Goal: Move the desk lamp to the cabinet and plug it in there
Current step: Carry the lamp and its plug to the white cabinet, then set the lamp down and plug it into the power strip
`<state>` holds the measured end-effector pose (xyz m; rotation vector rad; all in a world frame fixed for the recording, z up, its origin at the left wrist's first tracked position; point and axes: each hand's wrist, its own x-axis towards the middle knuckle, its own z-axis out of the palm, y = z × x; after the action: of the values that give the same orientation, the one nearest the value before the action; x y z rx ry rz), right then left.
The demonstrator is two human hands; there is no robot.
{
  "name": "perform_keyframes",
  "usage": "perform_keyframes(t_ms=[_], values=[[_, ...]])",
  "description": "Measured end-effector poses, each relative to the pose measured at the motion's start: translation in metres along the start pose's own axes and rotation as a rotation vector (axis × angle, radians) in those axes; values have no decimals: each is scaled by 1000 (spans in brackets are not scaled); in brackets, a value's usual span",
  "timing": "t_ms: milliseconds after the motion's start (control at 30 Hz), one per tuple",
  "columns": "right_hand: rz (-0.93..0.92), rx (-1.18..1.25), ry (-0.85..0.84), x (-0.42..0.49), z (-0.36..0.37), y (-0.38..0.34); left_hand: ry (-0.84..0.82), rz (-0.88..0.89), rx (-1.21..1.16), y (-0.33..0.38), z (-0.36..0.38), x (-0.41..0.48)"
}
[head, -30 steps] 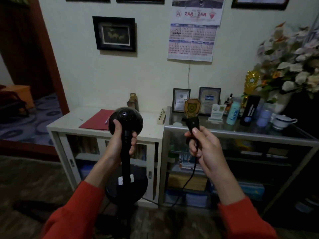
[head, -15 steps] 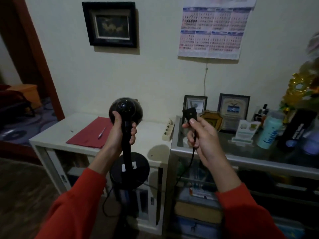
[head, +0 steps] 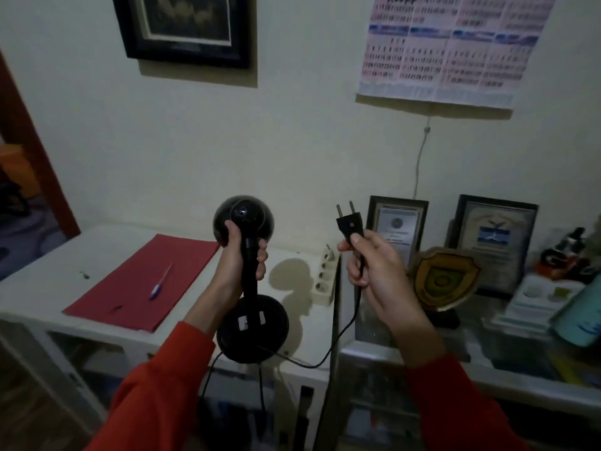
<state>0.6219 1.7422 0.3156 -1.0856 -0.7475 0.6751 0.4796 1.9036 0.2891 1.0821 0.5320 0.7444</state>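
White cabinet [head: 39, 288] top, red folder [head: 140, 281] with pen [head: 161, 283], power strip [head: 323, 276] at right edge

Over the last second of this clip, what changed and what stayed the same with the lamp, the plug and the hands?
The person closed in on the white cabinet; it and the power strip now sit nearer and larger. The desk lamp now hangs with its base over the cabinet's front edge. The plug was raised, prongs up. Unchanged: left hand grips the lamp's stem, right hand holds the plug's cord; nothing plugged in.
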Motion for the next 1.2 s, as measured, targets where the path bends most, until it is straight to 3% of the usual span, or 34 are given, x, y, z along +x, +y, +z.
perform_keyframes(t_ms=[433,1000,1100,1200], values=[[27,-6,121,111,-4,71,-15,-76,-32,-26,-42,131],[175,-44,207,140,-14,108,-61,-149,-139,-64,-63,176],[189,-8,220,140,-16,111,-87,-137,-23,-64,-72,167],[186,1,207,139,-17,112,37,-37,307,-67,-85,151]])
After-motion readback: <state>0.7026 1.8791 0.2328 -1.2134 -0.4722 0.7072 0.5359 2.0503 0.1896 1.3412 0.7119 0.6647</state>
